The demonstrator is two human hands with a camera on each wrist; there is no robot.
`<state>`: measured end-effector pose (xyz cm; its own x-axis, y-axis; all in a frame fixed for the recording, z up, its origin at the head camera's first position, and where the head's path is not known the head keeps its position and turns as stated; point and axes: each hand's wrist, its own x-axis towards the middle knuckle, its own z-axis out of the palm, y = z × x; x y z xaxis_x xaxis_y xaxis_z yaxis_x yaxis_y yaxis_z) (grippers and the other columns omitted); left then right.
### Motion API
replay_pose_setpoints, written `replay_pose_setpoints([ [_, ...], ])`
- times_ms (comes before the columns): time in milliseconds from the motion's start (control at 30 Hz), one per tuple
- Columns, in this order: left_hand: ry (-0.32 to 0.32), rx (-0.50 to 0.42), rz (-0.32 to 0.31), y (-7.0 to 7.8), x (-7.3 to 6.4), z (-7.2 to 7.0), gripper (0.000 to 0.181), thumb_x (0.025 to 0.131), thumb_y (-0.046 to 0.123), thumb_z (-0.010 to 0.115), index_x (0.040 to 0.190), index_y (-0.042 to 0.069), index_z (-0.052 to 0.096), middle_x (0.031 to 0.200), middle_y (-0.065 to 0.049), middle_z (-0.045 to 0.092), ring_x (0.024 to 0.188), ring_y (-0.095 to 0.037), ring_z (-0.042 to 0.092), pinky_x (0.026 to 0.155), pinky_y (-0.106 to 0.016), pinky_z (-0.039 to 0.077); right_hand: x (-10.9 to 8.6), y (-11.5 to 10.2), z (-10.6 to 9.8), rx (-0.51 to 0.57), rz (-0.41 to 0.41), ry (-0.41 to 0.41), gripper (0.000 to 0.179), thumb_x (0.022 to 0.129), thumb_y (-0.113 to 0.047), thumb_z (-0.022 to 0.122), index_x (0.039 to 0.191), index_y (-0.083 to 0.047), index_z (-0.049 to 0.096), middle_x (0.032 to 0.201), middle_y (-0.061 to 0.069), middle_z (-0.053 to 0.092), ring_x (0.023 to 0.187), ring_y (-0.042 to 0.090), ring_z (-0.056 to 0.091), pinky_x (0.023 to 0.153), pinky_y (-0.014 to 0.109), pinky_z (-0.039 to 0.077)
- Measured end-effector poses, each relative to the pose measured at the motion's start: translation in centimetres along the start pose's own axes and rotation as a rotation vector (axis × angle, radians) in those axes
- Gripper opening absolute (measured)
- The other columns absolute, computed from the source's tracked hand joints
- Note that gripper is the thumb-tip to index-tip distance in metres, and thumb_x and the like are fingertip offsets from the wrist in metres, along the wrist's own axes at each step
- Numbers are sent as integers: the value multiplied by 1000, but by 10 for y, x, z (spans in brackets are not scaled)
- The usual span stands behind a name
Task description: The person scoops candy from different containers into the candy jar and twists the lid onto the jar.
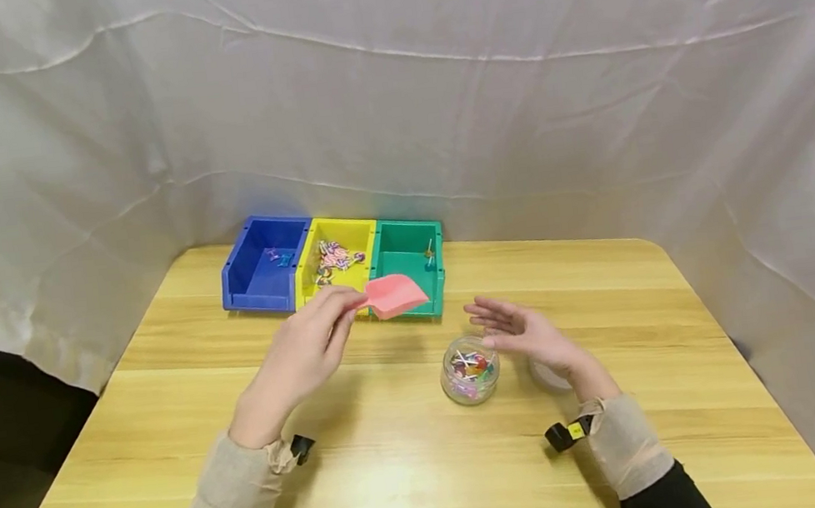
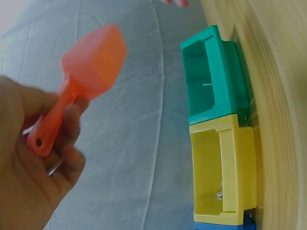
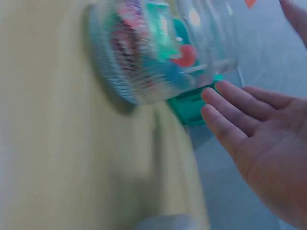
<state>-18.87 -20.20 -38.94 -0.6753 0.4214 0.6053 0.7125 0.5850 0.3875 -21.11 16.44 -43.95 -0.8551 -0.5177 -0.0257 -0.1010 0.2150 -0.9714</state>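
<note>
My left hand (image 1: 298, 350) pinches the handle of a pink scoop (image 1: 395, 296), which is raised over the front of the green bin in the head view. No candy shows in the scoop's bowl. In the left wrist view the thumb and fingers wrap the scoop's handle (image 2: 50, 122). My right hand (image 1: 525, 333) is beside the rim of a glass jar (image 1: 469, 371), its fingers extended and nothing held. Colorful wrapped candies and lollipops (image 1: 471, 364) fill part of the jar. In the right wrist view the open palm (image 3: 273, 143) faces the jar (image 3: 211, 33).
At the back of the wooden table (image 1: 402, 472) stand three joined bins: blue (image 1: 261, 292) with a few candies, yellow (image 1: 348, 229) with several lollipops, green (image 1: 401, 238) with a few. A round clear lid (image 1: 548, 376) lies partly under my right wrist. Grey curtains (image 1: 435, 100) surround the table.
</note>
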Motion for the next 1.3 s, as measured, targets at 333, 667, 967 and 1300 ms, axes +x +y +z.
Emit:
replay_pose_setpoints([
  [333, 250, 30, -77, -15, 3, 5, 22, 101, -2, 62, 123, -4, 68, 118, -19, 69, 105, -34, 68, 91, -47, 58, 49, -36, -29, -306, 106, 101, 62, 107, -23, 60, 156, 6, 36, 160, 23, 42, 143, 41, 47, 117, 52, 38],
  [667, 302, 78, -212, -34, 6, 7, 21, 104, 1, 60, 122, -6, 67, 119, -22, 66, 110, -40, 65, 97, -52, 54, 106, -42, -29, -408, 282, 153, 63, 108, -25, 52, 158, 8, 32, 155, 27, 45, 134, 41, 56, 113, 50, 44],
  [967, 201, 160, -360, -45, 11, 9, 22, 106, 3, 56, 121, -8, 67, 116, -24, 65, 107, -41, 65, 95, -54, 54, 132, -29, -17, -308, 358, 201, 57, 107, -16, 56, 152, 13, 38, 103, 16, 63, 91, 27, 67, 103, 50, 53],
  [1300, -61, 302, -445, -60, 29, 7, 25, 106, 6, 56, 120, -8, 71, 108, -25, 66, 98, -42, 67, 86, -54, 56, 144, -31, -9, -361, 373, 127, 35, 109, -8, 51, 133, 15, 56, 122, 31, 67, 105, 34, 72, 100, 50, 55],
])
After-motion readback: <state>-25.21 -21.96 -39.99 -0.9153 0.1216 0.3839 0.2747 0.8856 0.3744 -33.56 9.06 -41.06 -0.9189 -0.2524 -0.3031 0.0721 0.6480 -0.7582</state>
